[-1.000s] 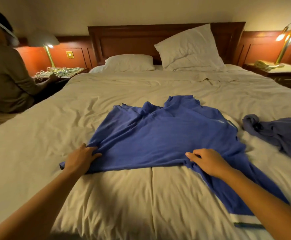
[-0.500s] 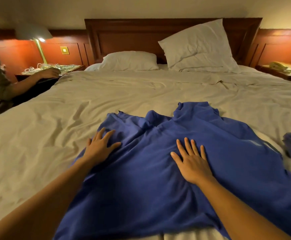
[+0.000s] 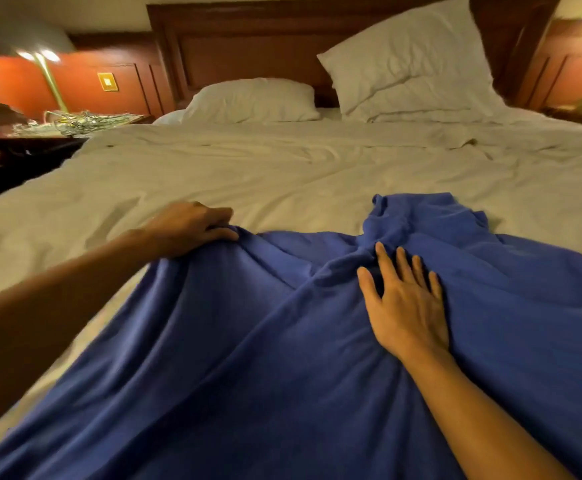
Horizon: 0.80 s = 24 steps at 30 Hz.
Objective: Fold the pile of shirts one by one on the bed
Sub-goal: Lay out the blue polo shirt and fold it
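Head | left hand fingers grip blue shirt edge | right hand fingers spread flat on it | pillows, lamp beyond

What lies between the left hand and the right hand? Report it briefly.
Only the blue shirt, bunched into ridges, runs from the gripping left hand to the flat right hand; nothing else lies there. The head view shows it.

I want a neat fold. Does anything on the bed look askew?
Yes. The blue shirt is not flat: bunched folds run from the left hand, which grips its far left edge, to the right hand, lying flat on it. Its collar end is crumpled too.
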Available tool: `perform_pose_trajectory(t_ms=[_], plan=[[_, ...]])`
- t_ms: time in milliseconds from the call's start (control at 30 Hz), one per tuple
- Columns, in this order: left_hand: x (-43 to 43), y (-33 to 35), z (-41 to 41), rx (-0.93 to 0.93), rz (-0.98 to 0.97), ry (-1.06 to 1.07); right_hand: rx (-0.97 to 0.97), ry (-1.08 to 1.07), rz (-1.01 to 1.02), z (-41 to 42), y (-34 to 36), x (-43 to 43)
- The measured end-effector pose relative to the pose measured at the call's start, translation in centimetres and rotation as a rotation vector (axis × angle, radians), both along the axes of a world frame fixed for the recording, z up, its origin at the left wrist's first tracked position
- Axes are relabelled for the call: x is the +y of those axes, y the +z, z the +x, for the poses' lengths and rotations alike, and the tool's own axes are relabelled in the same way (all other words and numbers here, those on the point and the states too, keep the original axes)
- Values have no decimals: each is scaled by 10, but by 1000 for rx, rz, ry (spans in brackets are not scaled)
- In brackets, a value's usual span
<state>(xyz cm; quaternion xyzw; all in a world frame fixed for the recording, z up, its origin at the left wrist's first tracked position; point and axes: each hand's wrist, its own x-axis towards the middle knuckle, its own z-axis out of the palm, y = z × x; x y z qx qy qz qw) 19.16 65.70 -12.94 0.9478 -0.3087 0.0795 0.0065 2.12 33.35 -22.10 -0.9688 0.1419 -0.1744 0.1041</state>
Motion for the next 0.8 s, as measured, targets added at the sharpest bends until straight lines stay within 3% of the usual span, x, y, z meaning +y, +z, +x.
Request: perform_pose_trajectory(t_ms=[100,200,333,467,633,700,800], plan=[[38,25,18,-244,128,141,13,25,-8,5,0,1],[49,26,29,-280,239,271,26,23,-16,3,1,1],[50,1,30,-92,171,351,34,9,-28,2,1,2],[55,-15,27,285,-17,319,34,11,-17,1,2,3],[60,-13,36,367,-56,411,39,4,-14,1,1,3],[57,-9,35,295,-15,449,49,0,-20,2,0,3],[59,-7,29,-133,34,534,64,2,-10,2,0,3]])
